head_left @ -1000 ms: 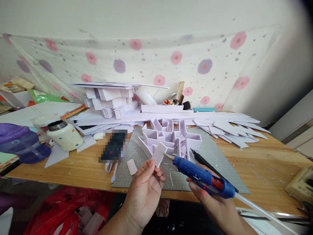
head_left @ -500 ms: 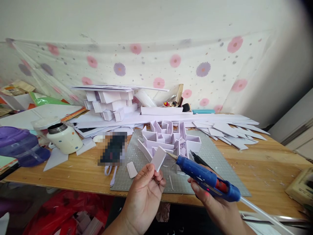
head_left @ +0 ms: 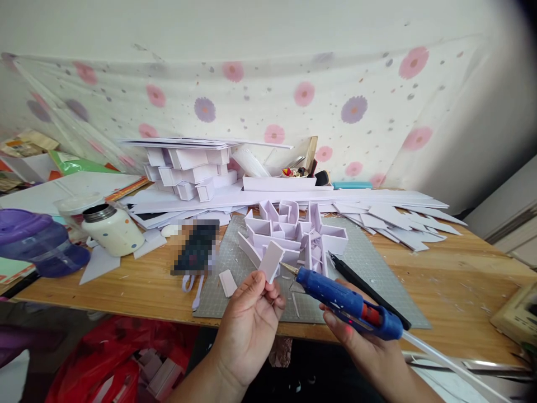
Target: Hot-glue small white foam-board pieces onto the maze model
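Observation:
My left hand pinches a small white foam-board piece upright in front of me. A blue hot glue gun sits in my right hand, its metal nozzle pointing left and almost touching the piece's right edge. Behind them, on a grey cutting mat, stands a white foam-board model made of many small walls. A small loose foam-board rectangle lies on the mat at the left.
A black pen-like tool lies on the mat. White boxes and foam sheets crowd the back of the wooden table. A dotted jar, a purple bottle and a blurred dark object sit left. Red bag below.
The view shifted slightly. Both hands stayed nearly in place, with the glue gun nozzle still at the edge of the held piece.

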A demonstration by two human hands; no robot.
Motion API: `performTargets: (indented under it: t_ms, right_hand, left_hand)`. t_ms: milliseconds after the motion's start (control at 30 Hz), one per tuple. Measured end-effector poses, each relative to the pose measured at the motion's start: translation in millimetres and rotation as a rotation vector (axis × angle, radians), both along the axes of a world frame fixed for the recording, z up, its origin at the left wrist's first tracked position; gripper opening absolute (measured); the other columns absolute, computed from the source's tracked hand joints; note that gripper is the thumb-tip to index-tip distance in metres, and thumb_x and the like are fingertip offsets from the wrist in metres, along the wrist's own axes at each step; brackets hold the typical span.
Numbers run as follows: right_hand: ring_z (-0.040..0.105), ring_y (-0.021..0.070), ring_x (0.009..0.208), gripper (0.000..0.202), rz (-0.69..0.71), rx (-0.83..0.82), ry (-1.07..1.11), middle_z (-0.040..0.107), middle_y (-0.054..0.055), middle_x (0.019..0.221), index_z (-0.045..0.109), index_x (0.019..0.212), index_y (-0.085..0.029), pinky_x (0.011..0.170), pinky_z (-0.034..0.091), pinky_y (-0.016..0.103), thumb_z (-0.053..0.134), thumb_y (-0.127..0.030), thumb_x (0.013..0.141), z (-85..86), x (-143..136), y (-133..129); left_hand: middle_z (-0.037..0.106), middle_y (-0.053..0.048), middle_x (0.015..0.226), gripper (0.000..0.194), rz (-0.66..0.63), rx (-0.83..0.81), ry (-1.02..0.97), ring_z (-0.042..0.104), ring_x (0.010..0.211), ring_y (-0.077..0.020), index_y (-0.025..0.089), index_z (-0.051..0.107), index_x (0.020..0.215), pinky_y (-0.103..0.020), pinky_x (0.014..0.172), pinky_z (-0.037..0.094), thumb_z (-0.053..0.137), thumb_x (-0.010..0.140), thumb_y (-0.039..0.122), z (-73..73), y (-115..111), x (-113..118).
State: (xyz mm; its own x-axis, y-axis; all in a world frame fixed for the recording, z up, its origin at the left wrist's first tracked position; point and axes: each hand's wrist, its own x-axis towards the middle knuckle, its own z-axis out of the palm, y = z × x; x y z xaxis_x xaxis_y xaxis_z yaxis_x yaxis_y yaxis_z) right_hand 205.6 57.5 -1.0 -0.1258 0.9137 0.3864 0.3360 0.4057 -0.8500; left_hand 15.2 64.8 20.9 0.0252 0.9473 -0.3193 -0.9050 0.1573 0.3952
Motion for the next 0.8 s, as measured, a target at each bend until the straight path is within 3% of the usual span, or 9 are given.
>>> performTargets:
  t_ms: [300,533,800]
  right_hand:
    - [0.062,0.0200,0.061,0.021,0.031,-0.025,-0.032,0.063,0.001,0.063,0.058,0.067,-0.024,0.052,0.054,0.027,0.067,-0.037,0.081,3.5,-3.3,-2.0]
    - [0.059,0.0184,0.063,0.023,0.124,0.019,-0.098,0.059,0.002,0.068,0.053,0.068,-0.023,0.054,0.050,0.026,0.055,-0.035,0.088,9.4,-7.7,-2.5]
    - [0.049,0.0152,0.061,0.018,0.168,0.010,-0.091,0.049,-0.001,0.070,0.049,0.076,-0.023,0.054,0.043,0.026,0.056,-0.034,0.089,1.9,-8.4,-1.3]
  left_hand:
    - [0.050,-0.001,0.069,0.014,0.004,0.009,-0.005,0.046,0.065,-0.0112,0.013,0.059,0.068,-0.024,0.060,0.046,0.070,0.077,0.013,-1.7,-0.2,-0.3]
    - [0.052,-0.001,0.069,0.014,0.016,0.025,0.000,0.049,0.065,-0.0109,0.014,0.059,0.070,-0.024,0.061,0.046,0.071,0.077,0.014,-0.3,1.1,-1.1]
    - [0.053,0.001,0.070,0.015,0.058,0.007,0.043,0.052,0.064,-0.0106,0.014,0.060,0.070,-0.023,0.056,0.046,0.075,0.073,0.015,-0.5,1.0,-1.6]
